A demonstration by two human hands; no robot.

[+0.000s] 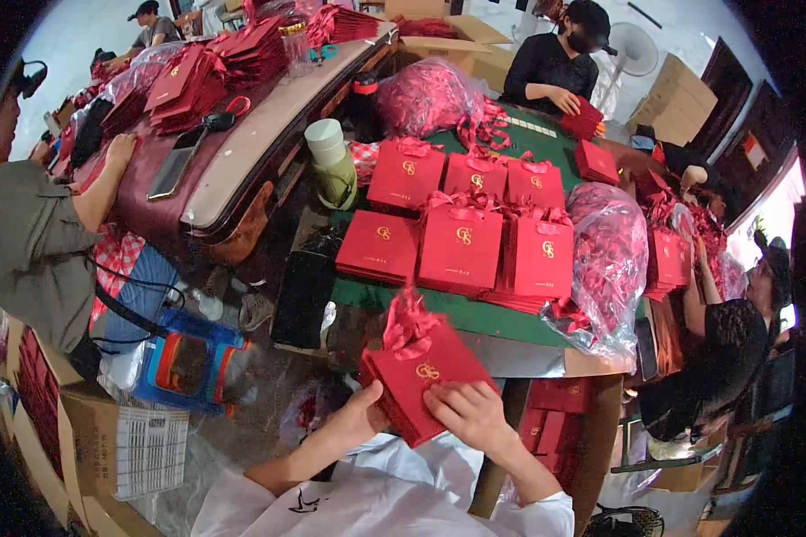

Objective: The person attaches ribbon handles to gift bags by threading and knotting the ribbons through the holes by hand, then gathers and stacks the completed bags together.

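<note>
Left hand [362, 412] is partly hidden behind the red bag [412, 380], its ribbon [409, 329] is blurred, and the person [31, 242] at left is cut off at the edge.

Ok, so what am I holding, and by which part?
At least one red gift bag: left hand at its left edge, right hand across its front's lower right.

Bright, crowded workroom

A pale wall [72, 38] spans the upper left. A long beige-edged table [260, 130] slants below it; a green-topped table [358, 293] fills the centre. Grey floor [219, 434] shows lower left. White light enters through an opening [786, 192] at right.
</note>
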